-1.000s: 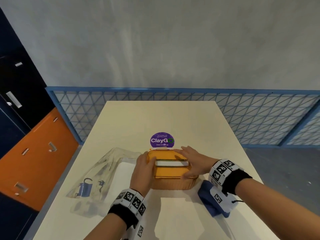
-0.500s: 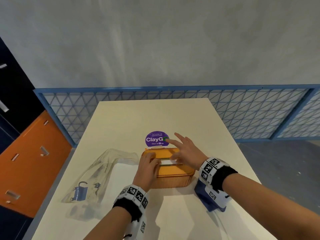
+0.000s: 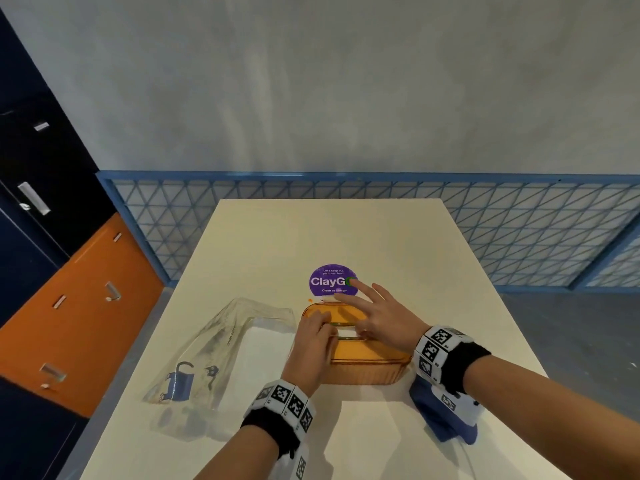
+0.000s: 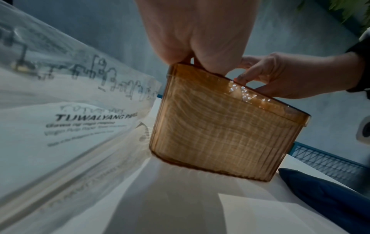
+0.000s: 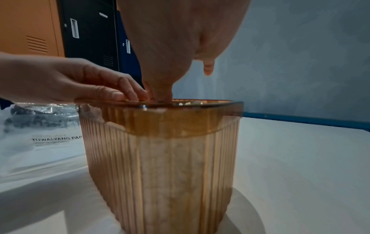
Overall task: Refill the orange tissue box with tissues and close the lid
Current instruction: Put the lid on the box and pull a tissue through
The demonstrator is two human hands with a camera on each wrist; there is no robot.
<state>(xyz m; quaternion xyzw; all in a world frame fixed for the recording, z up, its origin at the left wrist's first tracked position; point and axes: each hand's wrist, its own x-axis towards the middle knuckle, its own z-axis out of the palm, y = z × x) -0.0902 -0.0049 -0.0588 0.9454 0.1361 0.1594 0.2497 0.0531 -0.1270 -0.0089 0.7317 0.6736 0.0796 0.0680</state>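
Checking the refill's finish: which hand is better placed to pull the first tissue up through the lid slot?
Probably the right hand: its thumb and a finger already dip at the slot of the orange tissue box, while the left hand steadies the lid's left end.

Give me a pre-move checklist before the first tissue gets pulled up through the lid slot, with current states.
1. Lid seated on the orange tissue box: ok, rim looks flush all round.
2. Box refilled: ok, a tissue stack shows through the ribbed wall.
3. Left hand steadying the box: ok, fingers rest on the lid's left end.
4. Right hand at the slot: ok, thumb and a finger reach into it; other fingers spread.
5. Tissue actually pinched: cannot tell, fingertips hide it.
6. Plastic tissue bag clear of the box: ok, it lies to the box's left on the table.
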